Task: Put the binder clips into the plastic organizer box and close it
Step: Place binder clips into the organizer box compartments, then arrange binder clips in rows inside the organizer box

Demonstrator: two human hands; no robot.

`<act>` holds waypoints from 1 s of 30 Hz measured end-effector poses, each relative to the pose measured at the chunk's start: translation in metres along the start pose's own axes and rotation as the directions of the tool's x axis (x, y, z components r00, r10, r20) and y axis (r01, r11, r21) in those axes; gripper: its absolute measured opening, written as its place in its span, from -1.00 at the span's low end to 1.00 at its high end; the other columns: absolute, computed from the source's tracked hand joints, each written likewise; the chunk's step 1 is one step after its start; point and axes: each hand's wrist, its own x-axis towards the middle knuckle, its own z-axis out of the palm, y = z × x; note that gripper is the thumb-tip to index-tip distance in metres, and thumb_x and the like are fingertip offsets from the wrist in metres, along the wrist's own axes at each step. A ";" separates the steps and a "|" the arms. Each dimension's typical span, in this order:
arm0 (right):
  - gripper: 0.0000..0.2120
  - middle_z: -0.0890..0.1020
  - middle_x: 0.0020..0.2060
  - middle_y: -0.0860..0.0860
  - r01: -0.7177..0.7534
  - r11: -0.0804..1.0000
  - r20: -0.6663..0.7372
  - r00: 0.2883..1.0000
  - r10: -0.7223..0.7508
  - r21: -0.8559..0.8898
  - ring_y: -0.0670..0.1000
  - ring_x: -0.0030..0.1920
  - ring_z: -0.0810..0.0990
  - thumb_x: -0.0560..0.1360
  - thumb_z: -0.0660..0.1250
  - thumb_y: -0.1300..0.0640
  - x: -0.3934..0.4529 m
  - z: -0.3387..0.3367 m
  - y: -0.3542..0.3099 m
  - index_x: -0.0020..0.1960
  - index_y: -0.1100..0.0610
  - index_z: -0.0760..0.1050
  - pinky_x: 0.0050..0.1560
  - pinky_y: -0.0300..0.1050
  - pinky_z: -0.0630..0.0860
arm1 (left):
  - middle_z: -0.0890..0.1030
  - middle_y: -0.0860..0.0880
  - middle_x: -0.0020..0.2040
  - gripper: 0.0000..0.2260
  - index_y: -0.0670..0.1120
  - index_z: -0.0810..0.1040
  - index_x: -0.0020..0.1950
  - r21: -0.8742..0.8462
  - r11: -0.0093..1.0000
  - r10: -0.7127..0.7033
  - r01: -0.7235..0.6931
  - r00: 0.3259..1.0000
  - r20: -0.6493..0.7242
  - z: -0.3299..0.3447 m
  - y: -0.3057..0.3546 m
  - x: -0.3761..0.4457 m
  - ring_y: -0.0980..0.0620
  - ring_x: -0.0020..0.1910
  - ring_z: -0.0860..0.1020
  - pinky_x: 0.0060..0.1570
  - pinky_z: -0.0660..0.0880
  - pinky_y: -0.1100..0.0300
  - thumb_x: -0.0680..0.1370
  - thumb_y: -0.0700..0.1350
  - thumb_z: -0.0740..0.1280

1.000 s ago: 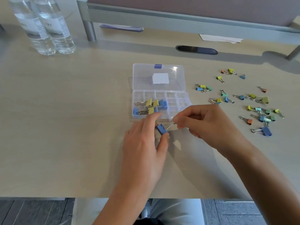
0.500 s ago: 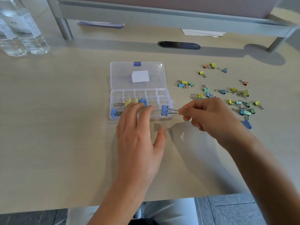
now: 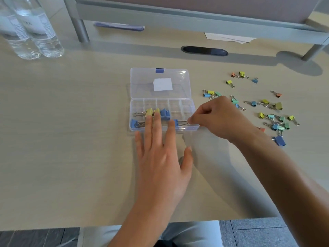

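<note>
Now I am working over the pale matte desk point(image 3: 71, 139), where the clear plastic organizer box point(image 3: 161, 82) is lying open, lid hinged to the far side. My left hand point(image 3: 160, 157) is reaching flat, fingers straight and spread, holding nothing, fingertips over the box's near-left cells. My right hand point(image 3: 219, 120) is pinching the wire handles of a blue binder clip point(image 3: 176, 123), its long axis running left-right over the near row, body left of my fingers. Glossy loose clips point(image 3: 272, 120) are waiting well right.
</note>
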 end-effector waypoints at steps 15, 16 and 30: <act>-0.82 0.59 -0.40 0.10 0.034 0.989 -0.200 0.980 -0.004 0.146 -0.08 -0.43 0.46 0.45 0.56 -0.01 -0.029 -0.039 0.035 -0.21 0.08 0.67 -0.35 -0.20 0.42 | 0.24 -0.14 0.58 -0.49 -0.07 0.46 0.40 -0.056 0.994 0.093 -0.092 0.996 0.012 0.005 0.029 0.006 -0.10 0.62 0.01 0.53 0.09 -0.20 0.54 0.17 0.22; -0.82 0.60 -0.39 0.09 0.016 0.986 -0.214 0.977 0.020 0.165 -0.08 -0.41 0.48 0.45 0.56 -0.01 -0.034 -0.047 0.042 -0.20 0.09 0.67 -0.31 -0.15 0.44 | 0.26 -0.14 0.57 -0.51 -0.07 0.47 0.38 -0.075 0.991 0.111 -0.110 0.994 0.010 0.008 0.036 0.007 -0.10 0.62 0.02 0.53 0.09 -0.20 0.54 0.17 0.23; -0.82 0.61 -0.42 0.00 -0.088 0.933 -0.411 0.881 0.236 0.349 -0.13 -0.46 0.45 0.50 0.53 0.12 -0.070 -0.117 0.155 -0.24 0.15 0.64 -0.33 -0.18 0.38 | 0.49 -0.13 0.31 -0.50 -0.11 0.56 0.21 -0.165 0.924 0.366 -0.345 0.923 0.118 0.050 0.150 0.042 -0.20 0.49 0.30 0.41 0.31 -0.20 0.51 0.21 0.12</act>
